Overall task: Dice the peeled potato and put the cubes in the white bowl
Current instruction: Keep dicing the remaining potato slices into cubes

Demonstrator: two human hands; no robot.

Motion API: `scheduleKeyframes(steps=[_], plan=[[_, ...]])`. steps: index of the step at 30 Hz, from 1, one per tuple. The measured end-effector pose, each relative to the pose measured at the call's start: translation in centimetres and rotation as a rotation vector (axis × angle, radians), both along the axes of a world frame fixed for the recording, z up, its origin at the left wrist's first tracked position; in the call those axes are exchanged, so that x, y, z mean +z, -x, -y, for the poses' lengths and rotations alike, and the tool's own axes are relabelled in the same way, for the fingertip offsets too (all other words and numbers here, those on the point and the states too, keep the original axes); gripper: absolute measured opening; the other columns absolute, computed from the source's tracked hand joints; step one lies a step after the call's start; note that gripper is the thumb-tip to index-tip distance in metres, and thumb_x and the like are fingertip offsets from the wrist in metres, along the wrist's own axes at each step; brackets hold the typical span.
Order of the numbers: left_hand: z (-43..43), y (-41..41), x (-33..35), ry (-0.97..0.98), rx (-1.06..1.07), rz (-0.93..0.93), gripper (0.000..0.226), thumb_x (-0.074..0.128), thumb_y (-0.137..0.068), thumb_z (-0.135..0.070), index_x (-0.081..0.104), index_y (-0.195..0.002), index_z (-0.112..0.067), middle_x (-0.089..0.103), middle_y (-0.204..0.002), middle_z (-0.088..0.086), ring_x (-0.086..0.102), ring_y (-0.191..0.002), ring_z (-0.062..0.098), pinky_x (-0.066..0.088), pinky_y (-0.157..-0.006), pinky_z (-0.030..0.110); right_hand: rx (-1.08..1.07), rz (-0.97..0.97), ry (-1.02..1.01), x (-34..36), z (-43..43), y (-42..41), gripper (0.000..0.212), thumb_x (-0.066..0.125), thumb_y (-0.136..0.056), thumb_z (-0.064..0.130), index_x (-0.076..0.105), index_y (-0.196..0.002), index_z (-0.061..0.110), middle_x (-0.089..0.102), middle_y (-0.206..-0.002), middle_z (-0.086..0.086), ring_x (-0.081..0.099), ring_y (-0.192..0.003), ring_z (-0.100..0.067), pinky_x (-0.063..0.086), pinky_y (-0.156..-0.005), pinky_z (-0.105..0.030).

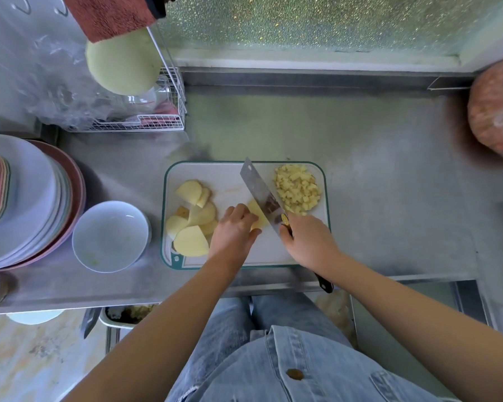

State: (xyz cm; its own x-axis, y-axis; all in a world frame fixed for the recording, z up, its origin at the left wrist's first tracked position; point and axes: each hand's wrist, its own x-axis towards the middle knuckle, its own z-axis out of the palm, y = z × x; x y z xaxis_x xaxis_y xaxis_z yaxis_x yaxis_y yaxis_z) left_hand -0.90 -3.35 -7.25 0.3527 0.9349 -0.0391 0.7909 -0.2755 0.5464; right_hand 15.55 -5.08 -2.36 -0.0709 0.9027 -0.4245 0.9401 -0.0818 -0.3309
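My right hand [305, 242] grips the knife [262, 192] by its handle, and the blade slants away to the left. My left hand [234, 227], fingers curled, holds down the potato piece [257, 216] just left of the blade. I think the edge touches it, though the blade hides that. Uncut slices [192, 219] lie left on the cutting board [235, 175], with cubes [298, 188] heaped at the far right. The white bowl [111, 227] sits on the bench [375, 184], left beyond the slices.

Potato slices [190, 219], cubes [298, 188]; white bowl [134, 219] (seemingly flecked) leftmost
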Motion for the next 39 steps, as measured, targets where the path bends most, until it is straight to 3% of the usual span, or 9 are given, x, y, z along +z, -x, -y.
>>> scheduleKeyframes(steps=[6, 12, 16, 23, 27, 32, 39], plan=[[-0.4, -0.3, 0.2, -0.007, -0.026, -0.023, 0.021, 0.086, -0.060, -0.004, 0.075, -0.078, -0.005, 0.061, -0.075, 0.010, 0.059, -0.067, 0.031, 0.052, -0.054, 0.035, 0.003, 0.018, 0.106, 0.2, -0.1, 0.1, 0.034, 0.038, -0.095, 0.021, 0.025, -0.064, 0.022, 0.035, -0.062, 0.003, 0.042, -0.066, -0.023, 0.029, -0.061, -0.030], [-0.6, -0.2, -0.1, 0.010, -0.040, -0.039, 0.018, 0.085, -0.063, -0.005, 0.074, -0.077, -0.005, 0.061, -0.078, 0.010, 0.057, -0.068, 0.030, 0.052, -0.054, 0.037, 0.018, 0.041, 0.094, -0.3, 0.0, 0.7, 0.014, 0.037, -0.098, 0.023, 0.040, -0.087, 0.015, 0.045, -0.076, -0.001, 0.046, -0.073, -0.023, 0.033, -0.065, -0.031], [-0.6, -0.1, -0.1, 0.009, -0.039, -0.029, 0.018, 0.084, -0.063, -0.004, 0.074, -0.078, -0.005, 0.061, -0.079, 0.009, 0.057, -0.068, 0.029, 0.053, -0.053, 0.036, -0.007, 0.067, 0.044, -1.5, 0.3, 1.4, 0.022, 0.036, -0.098, 0.025, 0.053, -0.103, 0.011, 0.051, -0.079, -0.003, 0.056, -0.079, -0.026, 0.033, -0.063, -0.030], [-0.5, 0.1, 0.0, 0.002, -0.039, 0.009, 0.023, 0.085, -0.059, -0.002, 0.072, -0.078, -0.006, 0.059, -0.078, 0.010, 0.057, -0.065, 0.029, 0.052, -0.053, 0.032, -0.131, -0.035, 0.006, -2.2, -0.1, 1.6, 0.023, 0.040, -0.096, 0.026, 0.044, -0.078, 0.014, 0.044, -0.063, -0.001, 0.049, -0.064, -0.024, 0.034, -0.058, -0.031], [-0.2, 0.6, 0.0, 0.016, -0.018, 0.036, 0.027, 0.082, -0.062, 0.001, 0.068, -0.085, -0.003, 0.059, -0.082, 0.013, 0.059, -0.068, 0.031, 0.052, -0.054, 0.035, -0.099, -0.050, 0.017, -1.2, -0.4, 1.1, 0.023, 0.040, -0.095, 0.028, 0.053, -0.084, 0.013, 0.053, -0.067, -0.004, 0.053, -0.066, -0.025, 0.041, -0.059, -0.033], [-0.3, 0.3, 0.2, 0.002, -0.022, 0.011, 0.025, 0.085, -0.059, 0.000, 0.073, -0.081, -0.005, 0.059, -0.075, 0.010, 0.059, -0.065, 0.031, 0.053, -0.051, 0.035, -0.006, -0.005, 0.041, 0.2, 0.3, 0.3, 0.028, 0.040, -0.096, 0.024, 0.035, -0.069, 0.017, 0.039, -0.061, 0.002, 0.042, -0.063, -0.022, 0.027, -0.058, -0.031], [-0.4, 0.1, -0.1, -0.010, -0.046, -0.036, 0.020, 0.087, -0.055, -0.002, 0.072, -0.067, -0.006, 0.059, -0.067, 0.007, 0.058, -0.062, 0.029, 0.051, -0.048, 0.032, -0.001, 0.028, 0.096, 0.2, 0.5, 0.9, 0.016, 0.037, -0.096, 0.022, 0.040, -0.083, 0.014, 0.045, -0.075, -0.002, 0.043, -0.071, -0.024, 0.031, -0.062, -0.031]])
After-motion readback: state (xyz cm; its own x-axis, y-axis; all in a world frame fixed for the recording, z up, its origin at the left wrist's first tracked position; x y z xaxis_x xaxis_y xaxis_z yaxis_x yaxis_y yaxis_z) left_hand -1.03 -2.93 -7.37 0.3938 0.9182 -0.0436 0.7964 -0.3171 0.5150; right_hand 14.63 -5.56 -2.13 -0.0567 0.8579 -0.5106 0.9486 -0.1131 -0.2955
